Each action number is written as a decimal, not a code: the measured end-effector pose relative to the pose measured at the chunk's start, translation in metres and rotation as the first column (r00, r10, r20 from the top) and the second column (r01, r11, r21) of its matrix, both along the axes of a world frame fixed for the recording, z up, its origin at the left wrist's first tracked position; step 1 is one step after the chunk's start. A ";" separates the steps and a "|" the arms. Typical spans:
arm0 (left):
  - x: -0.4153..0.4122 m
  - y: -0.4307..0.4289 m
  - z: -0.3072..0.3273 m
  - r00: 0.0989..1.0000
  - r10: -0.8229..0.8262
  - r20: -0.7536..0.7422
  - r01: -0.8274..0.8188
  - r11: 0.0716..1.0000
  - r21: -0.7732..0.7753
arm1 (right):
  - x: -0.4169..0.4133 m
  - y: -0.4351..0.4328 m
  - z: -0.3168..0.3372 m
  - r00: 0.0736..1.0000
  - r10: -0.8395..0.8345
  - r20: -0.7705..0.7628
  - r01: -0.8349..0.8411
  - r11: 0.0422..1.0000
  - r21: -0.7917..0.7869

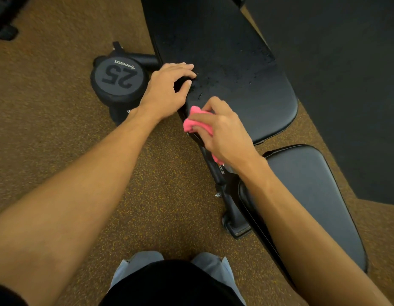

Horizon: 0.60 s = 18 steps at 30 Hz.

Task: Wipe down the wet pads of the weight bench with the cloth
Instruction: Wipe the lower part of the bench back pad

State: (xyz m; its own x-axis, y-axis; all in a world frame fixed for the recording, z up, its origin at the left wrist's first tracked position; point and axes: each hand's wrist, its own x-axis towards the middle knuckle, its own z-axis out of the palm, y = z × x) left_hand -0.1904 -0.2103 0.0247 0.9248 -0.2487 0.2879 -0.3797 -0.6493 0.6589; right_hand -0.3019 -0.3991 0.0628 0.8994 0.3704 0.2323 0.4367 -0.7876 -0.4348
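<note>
Head: cloth (197, 123) at the back pad's (231, 54) near left edge.
Right hand (223, 132) bunches it in curled fingers; left hand (167, 89) rests arched, fingertips on the wet edge just beyond. Dumbbell (117, 76) lies near, left; bare pad stretches right.

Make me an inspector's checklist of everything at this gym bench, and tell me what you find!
Surface: back pad is black with water droplets on it; seat pad shows no droplets.
Job's things: pink cloth is bunched at the back pad's near edge.
Clutter: dumbbell marked 25 lies on the floor beside the bench.
Hands: left hand rests on the back pad's edge; right hand grips the pink cloth.
Cables: nothing seen.
Surroundings: speckled brown floor; dark mat beyond the bench.
</note>
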 end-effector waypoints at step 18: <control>-0.032 -0.042 0.040 0.982 0.170 -0.078 -0.172 0.985 -0.014 | 0.007 -0.048 0.021 0.660 -0.511 -0.550 0.730 0.608 0.312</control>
State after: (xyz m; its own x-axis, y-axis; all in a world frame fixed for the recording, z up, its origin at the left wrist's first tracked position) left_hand -0.2226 -0.2526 0.0643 0.9726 -0.0798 0.2183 -0.2124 -0.6864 0.6955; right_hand -0.2952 -0.4472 0.0837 0.9051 -0.3756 -0.1993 -0.3629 -0.4379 -0.8225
